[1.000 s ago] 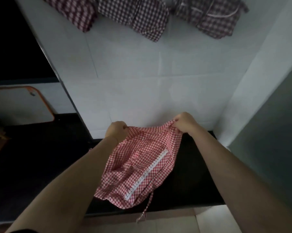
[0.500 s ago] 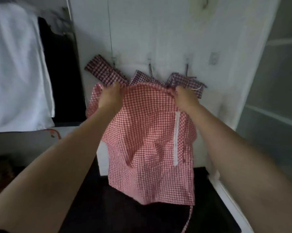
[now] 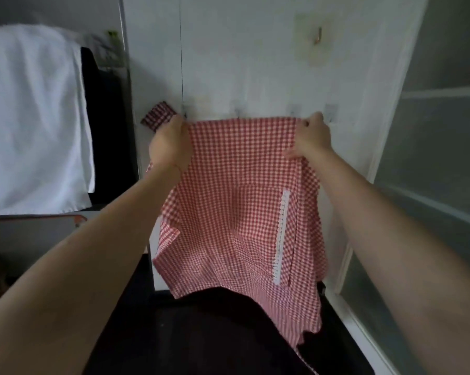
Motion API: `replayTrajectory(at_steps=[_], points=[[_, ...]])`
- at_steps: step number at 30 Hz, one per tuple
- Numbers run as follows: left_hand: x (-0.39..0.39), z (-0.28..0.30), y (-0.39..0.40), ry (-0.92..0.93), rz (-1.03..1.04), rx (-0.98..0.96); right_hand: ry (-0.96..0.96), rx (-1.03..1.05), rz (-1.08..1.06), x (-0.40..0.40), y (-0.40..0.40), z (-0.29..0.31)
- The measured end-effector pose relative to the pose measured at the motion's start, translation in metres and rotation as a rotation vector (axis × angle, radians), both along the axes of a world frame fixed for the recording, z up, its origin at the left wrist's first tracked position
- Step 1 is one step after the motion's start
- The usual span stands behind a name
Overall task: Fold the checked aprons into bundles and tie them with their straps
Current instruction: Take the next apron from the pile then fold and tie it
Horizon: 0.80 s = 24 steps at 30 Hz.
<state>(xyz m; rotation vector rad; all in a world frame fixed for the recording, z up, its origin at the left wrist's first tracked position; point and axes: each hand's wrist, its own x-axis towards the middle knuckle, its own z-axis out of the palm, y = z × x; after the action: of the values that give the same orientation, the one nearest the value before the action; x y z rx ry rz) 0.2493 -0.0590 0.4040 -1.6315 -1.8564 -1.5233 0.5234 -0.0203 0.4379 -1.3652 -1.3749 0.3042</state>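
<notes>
Apron (image 3: pixel 236 201) spread flat, hanging in air above dark table (image 3: pixel 201 334); left hand (image 3: pixel 170 146) and right hand (image 3: pixel 312 139) grasp top corners. No fold yet, straps untied; early stage.

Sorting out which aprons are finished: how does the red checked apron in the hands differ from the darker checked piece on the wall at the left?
The red checked apron is spread open, gripped at its top corners by the left hand and right hand; the dark checked piece hangs untouched and looks compact. The apron is bright red and white; the piece is darker. The apron shows far more cloth. Both are checked.
</notes>
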Motion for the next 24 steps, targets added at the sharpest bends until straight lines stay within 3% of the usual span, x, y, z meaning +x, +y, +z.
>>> replayTrajectory(at_steps=[2, 4, 8, 11, 13, 15, 17, 19, 22, 24], points=[[-0.001, 0.018, -0.002, -0.017, 0.017, 0.080, -0.127, 0.198, -0.104, -0.003, -0.009, 0.015], [-0.007, 0.022, 0.006, 0.041, 0.028, 0.014, -0.287, 0.176, -0.169, -0.002, -0.005, 0.019], [-0.021, -0.018, 0.038, 0.292, 0.029, -0.542, -0.765, -0.389, -0.105, -0.001, 0.026, -0.022], [-0.025, -0.060, 0.053, 0.279, 0.005, -0.796, -0.749, -0.561, 0.024, -0.005, 0.047, -0.069], [-0.031, -0.072, 0.060, 0.247, 0.019, -0.691, -0.677, -0.364, 0.052, -0.007, 0.060, -0.086], [-0.036, -0.067, 0.060, 0.177, 0.052, -0.333, -0.495, -0.059, 0.045, -0.009, 0.062, -0.088], [-0.039, -0.053, 0.056, 0.147, 0.075, 0.020, -0.429, 0.196, 0.037, -0.010, 0.058, -0.078], [-0.040, -0.044, 0.051, 0.220, 0.081, 0.174, -0.478, 0.296, 0.006, -0.012, 0.049, -0.069], [-0.035, -0.053, 0.043, 0.341, 0.086, 0.078, -0.592, 0.310, -0.073, -0.013, 0.039, -0.072], [-0.031, -0.080, 0.037, 0.391, 0.062, -0.324, -0.668, 0.045, -0.038, -0.013, 0.027, -0.087]])
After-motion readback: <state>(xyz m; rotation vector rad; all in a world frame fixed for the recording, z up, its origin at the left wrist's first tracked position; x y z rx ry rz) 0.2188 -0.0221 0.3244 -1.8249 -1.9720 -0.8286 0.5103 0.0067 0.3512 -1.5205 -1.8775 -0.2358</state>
